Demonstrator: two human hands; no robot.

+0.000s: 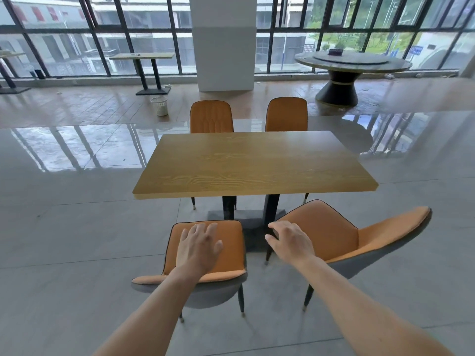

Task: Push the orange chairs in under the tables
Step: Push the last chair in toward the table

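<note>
- Out from bench (254, 163): left chair (234, 253) square to it, right chair (329, 232) skewed.
- Holding nothing: left hand (199, 249) fingers spread above left chair; right hand (291, 244) fingers loosely curved.
- Likely best: grip each chair's back, square right chair first, push straight.

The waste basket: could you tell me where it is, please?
In the head view, the basket stands on the floor left of centre, between the far-left orange chair and the window-side table.
</note>
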